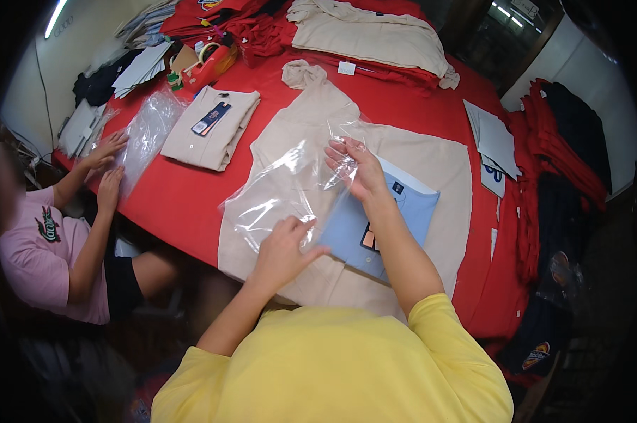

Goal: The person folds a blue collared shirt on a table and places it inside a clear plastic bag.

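Observation:
A clear plastic bag lies over a beige cloth in front of me. The fingers of my right hand are bent around the bag's upper right part, which crinkles about them. My left hand is at the bag's near edge, thumb stretched out to the right and apart from the fingers. Beneath my right forearm lies a folded light blue shirt with a dark neck label and a hang tag, partly hidden by that arm. The shirt's left side is close to my left thumb.
A folded beige shirt with a dark tag sits to the left on the red tabletop. At far left, a seated person's hands rest on another clear bag. A red tape dispenser, stacked garments and white cards lie around.

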Demonstrator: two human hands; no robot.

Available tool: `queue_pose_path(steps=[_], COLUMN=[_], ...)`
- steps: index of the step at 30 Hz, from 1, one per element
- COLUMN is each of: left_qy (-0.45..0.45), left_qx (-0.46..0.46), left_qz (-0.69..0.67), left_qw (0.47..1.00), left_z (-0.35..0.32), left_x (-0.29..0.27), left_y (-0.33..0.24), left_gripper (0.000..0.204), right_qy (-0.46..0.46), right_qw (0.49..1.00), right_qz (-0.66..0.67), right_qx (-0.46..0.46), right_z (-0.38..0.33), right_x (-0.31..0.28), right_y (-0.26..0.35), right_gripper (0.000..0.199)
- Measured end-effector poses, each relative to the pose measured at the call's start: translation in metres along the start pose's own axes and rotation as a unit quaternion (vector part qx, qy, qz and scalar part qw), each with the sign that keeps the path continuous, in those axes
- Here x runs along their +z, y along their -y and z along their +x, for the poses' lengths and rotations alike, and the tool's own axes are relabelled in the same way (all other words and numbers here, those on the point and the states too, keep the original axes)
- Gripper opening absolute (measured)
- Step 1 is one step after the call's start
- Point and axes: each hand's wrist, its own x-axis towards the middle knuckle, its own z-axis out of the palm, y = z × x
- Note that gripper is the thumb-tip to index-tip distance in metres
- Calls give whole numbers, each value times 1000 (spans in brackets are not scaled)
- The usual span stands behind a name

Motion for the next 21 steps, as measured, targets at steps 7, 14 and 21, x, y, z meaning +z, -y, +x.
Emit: queue_pose_path(steps=[7, 14, 21], left_qy=[-8, 263, 260], left_qx=[-16, 15, -98], left_qz=[-334, -553, -573], left_qw=[942, 790, 771], left_z=[124, 134, 56], left_x=[-23, -14, -24], left_y=[74, 27, 15], left_gripper=[78, 43, 20], right_qy=[108, 17, -86], right_qw=[990, 996, 969], right_qz=[-90, -62, -7], right_qx=[31, -61, -230], right_z=[-108, -193, -271], right_x=[11, -1, -30], right_y=[22, 30, 14], right_gripper=[30, 24, 7])
